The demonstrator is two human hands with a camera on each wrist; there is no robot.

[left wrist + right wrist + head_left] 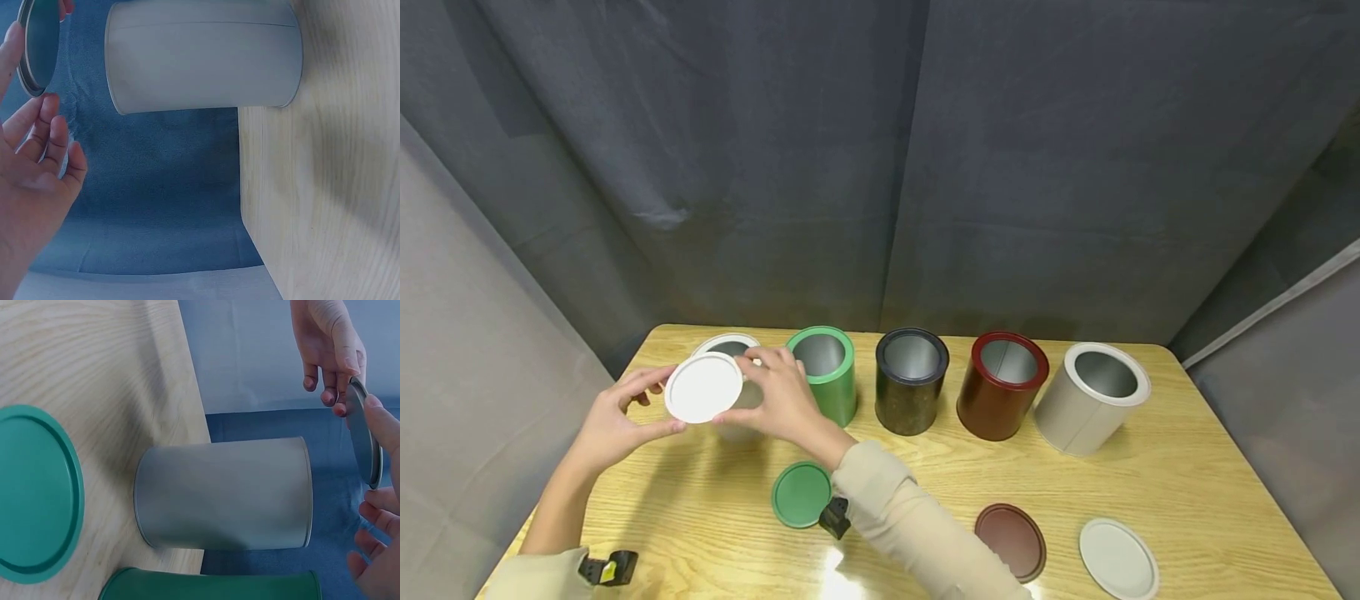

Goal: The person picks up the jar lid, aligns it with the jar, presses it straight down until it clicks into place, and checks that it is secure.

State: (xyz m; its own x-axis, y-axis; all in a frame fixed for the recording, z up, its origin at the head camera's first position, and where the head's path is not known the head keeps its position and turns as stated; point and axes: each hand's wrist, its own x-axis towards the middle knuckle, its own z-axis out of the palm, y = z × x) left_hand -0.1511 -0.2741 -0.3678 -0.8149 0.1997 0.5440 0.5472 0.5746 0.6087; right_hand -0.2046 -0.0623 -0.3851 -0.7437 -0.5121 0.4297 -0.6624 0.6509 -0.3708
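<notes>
A round white lid is held up by its edge between the two hands, tilted toward the head camera. On its left side the left hand pinches the rim between thumb and fingers. The right hand pinches the opposite edge the same way. Just behind and below the lid stands an uncovered white can, mostly hidden by lid and hand in the head view. Both wrist views show the lid apart from this can. Beside it is an uncovered green can, partly behind the right hand.
Further right in the row stand uncovered black, dark red and off-white cans. A green lid lies near the right forearm. A dark red lid and an off-white lid lie toward the front right of the wooden table.
</notes>
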